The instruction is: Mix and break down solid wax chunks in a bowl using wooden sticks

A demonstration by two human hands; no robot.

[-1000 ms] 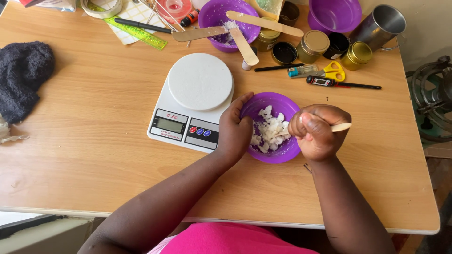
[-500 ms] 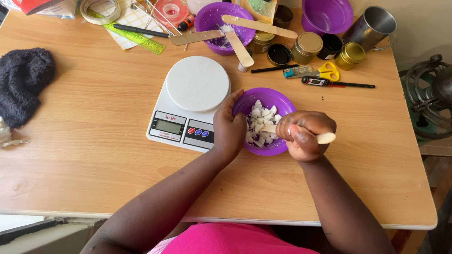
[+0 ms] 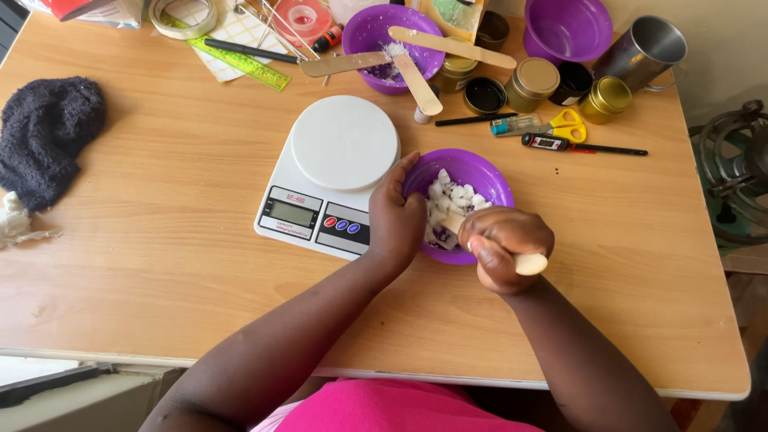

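The left hand point(image 3: 396, 218) grips the near-left rim of the round purple plastic bowl point(image 3: 488, 174) of white wax chunks point(image 3: 452, 200) — it sits on the wooden table point(image 3: 160, 208), just beside the white digital kitchen scale point(image 3: 332, 172). The right hand point(image 3: 504, 248) is fisted around 1 flat wooden stick point(image 3: 528, 262), its far end down among the chunks.

The white digital kitchen scale point(image 3: 332, 180) crowds the purple plastic bowl's point(image 3: 488, 172) left; bare wooden surface point(image 3: 624, 232) lies open rightward.
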